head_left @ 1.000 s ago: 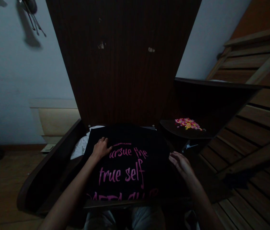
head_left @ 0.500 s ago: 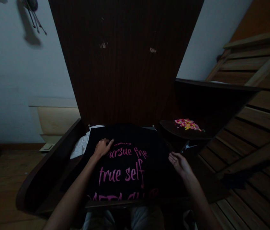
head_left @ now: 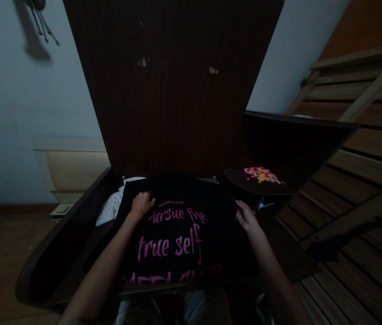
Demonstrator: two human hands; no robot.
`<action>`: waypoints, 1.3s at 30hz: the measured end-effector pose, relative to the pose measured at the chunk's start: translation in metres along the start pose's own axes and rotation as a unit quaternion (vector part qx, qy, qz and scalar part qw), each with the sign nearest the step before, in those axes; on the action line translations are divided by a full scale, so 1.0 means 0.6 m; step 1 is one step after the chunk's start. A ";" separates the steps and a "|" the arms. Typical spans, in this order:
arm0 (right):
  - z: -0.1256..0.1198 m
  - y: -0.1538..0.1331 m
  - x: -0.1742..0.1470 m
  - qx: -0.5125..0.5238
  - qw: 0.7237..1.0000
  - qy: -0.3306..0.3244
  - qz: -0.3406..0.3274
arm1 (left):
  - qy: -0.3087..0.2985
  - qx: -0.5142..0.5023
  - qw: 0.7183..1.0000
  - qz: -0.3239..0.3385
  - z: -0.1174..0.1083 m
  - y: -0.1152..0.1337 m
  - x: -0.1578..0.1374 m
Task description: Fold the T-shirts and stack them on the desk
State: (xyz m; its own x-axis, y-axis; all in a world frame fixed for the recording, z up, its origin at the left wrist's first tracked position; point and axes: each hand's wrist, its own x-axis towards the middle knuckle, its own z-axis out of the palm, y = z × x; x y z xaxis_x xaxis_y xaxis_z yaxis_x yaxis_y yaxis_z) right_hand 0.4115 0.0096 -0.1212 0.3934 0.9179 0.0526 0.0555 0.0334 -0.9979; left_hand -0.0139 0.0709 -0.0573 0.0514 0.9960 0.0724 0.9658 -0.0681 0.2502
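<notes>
A black T-shirt with pink lettering lies spread over the dark wooden desk top in front of me, and its lower part reaches the near edge. On its upper left part rests my left hand, fingers curled and closed on the fabric beside the print. My right hand is at the shirt's right side, with thumb and fingers pinched on the cloth there. Both hands are about level with each other. Dim light hides the folds and the exact edge of the black cloth.
White crumpled cloth or paper lies left of the shirt. Small pink and yellow pieces are heaped on a rounded shelf at the right. A tall dark panel rises behind; wooden slats stand at the far right.
My left hand has drawn slightly left and its fingers have curled, uncovering the start of the small print. The fingers of my right hand have closed in at the shirt's edge.
</notes>
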 end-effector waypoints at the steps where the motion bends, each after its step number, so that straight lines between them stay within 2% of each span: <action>1: 0.004 0.000 0.004 -0.011 1.000 0.014 0.006 | 0.013 -0.009 1.000 -0.013 -0.003 0.001 0.002; 4: 0.022 -0.011 0.007 -0.025 0.996 0.076 0.027 | 0.039 -0.050 0.998 -0.010 -0.003 -0.001 0.004; 5: 0.029 -0.017 0.004 -0.046 0.994 0.096 0.007 | 0.028 -0.067 0.997 0.013 0.001 -0.003 0.003; 7: 0.041 -0.029 -0.007 -0.117 0.984 0.107 -0.084 | -0.007 -0.100 0.992 0.075 0.011 -0.011 -0.003; 9: 0.047 -0.039 -0.022 -0.220 0.955 0.053 -0.191 | -0.024 -0.122 0.984 0.125 0.023 -0.023 -0.011; 11: 0.046 -0.043 -0.035 -0.318 0.911 -0.031 -0.261 | -0.011 -0.126 0.981 0.148 0.036 -0.037 -0.022; 14: 0.040 -0.041 -0.044 -0.395 0.861 -0.107 -0.303 | 0.002 -0.099 0.983 0.156 0.057 -0.055 -0.039; 18: 0.039 -0.042 -0.040 -0.428 0.835 -0.115 -0.325 | 0.006 -0.046 0.989 0.140 0.066 -0.056 -0.066; 20: 0.044 -0.048 -0.037 -0.442 0.834 -0.115 -0.311 | 0.010 -0.011 0.993 0.116 0.057 -0.044 -0.082; 24: 0.054 -0.064 -0.030 -0.483 0.838 -0.114 -0.228 | -0.005 0.043 0.995 0.088 0.024 -0.010 -0.108; 28: 0.055 -0.079 -0.017 -0.485 0.845 -0.094 -0.205 | 0.013 0.044 0.997 0.057 0.002 0.006 -0.107; 30: 0.053 -0.086 -0.011 -0.472 0.857 -0.094 -0.184 | 0.005 0.007 0.999 0.053 -0.005 0.005 -0.097; 33: 0.048 -0.095 -0.001 -0.409 0.896 -0.125 -0.117 | -0.095 -0.092 0.987 0.088 -0.018 -0.004 -0.076; 35: 0.044 -0.099 0.006 -0.365 0.920 -0.124 -0.068 | -0.136 -0.142 0.975 0.103 -0.029 -0.009 -0.065; 37: 0.042 -0.102 0.013 -0.343 0.933 -0.102 -0.022 | -0.127 -0.170 0.971 0.107 -0.037 -0.007 -0.056; 39: 0.042 -0.102 0.020 -0.344 0.934 -0.099 0.012 | -0.108 -0.192 0.968 0.118 -0.039 0.001 -0.053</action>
State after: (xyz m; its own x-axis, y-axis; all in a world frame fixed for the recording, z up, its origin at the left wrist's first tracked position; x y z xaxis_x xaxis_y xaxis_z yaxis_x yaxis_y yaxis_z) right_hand 0.3895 0.0287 -0.0605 0.2273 0.9728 -0.0449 0.6522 -0.1863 -0.7348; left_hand -0.0210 0.0381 -0.0367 0.3507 0.9362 -0.0219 0.7573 -0.2698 0.5948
